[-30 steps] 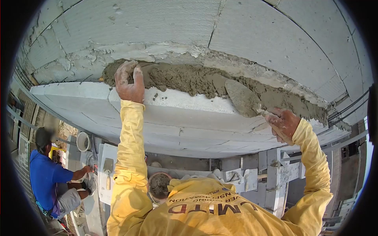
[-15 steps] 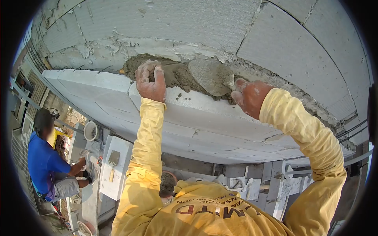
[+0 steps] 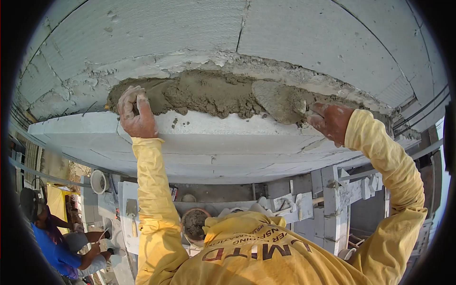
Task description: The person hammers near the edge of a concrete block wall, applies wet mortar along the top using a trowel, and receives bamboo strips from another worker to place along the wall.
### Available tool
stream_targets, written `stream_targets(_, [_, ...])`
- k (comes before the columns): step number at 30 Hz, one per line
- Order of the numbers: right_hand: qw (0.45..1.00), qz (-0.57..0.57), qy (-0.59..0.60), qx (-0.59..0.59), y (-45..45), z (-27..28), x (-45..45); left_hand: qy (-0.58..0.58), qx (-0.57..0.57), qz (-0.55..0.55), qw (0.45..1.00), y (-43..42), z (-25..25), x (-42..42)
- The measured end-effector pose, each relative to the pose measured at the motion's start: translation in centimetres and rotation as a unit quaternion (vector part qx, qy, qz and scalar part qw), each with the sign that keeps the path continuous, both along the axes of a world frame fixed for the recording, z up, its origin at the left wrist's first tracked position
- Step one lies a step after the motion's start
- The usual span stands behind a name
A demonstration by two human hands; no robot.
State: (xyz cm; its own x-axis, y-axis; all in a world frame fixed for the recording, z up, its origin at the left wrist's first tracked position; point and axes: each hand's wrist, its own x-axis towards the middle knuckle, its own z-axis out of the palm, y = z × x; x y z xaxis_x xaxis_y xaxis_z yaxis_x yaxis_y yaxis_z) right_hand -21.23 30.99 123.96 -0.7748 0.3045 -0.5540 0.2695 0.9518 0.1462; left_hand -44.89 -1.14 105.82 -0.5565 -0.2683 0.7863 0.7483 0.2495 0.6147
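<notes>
Wet grey mortar (image 3: 209, 92) lies in a long strip in the gap between the upper block wall and the pale lower block ledge (image 3: 209, 124). My right hand (image 3: 332, 121) is closed on the handle of a trowel (image 3: 273, 97), mostly hidden by my fingers. The trowel's mortar-smeared blade rests flat on the right part of the strip. At the strip's left end, my left hand (image 3: 135, 114) is curled, its dusty fingers bent toward the thumb over the ledge edge. Whether anything sits inside those fingers is hidden.
Below left, a person in a blue shirt (image 3: 59, 247) sits beside the scaffold. A second trowel (image 3: 132, 213) lies on a white block (image 3: 124, 190). Near my body stands a bucket of mortar (image 3: 194, 223); a white bucket (image 3: 99, 181) is farther left. Steel bars (image 3: 420, 111) jut out at right.
The view has shifted, showing a longer mortar strip. My hands are farther apart, the right still with the trowel on the mortar. The person in blue now appears lower and bent differently.
</notes>
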Motion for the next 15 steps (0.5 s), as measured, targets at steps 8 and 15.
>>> stream_targets(8, [0.939,0.249,0.222,-0.084,4.4,-5.9,7.1,-0.010,-0.005,-0.007,1.000,0.2,0.3,0.3])
stream_targets(15, [0.962,-0.035,0.229,-0.145,3.3,-0.8,9.2,-0.015,-0.024,-0.028,0.999,-0.3,-0.5,-0.3])
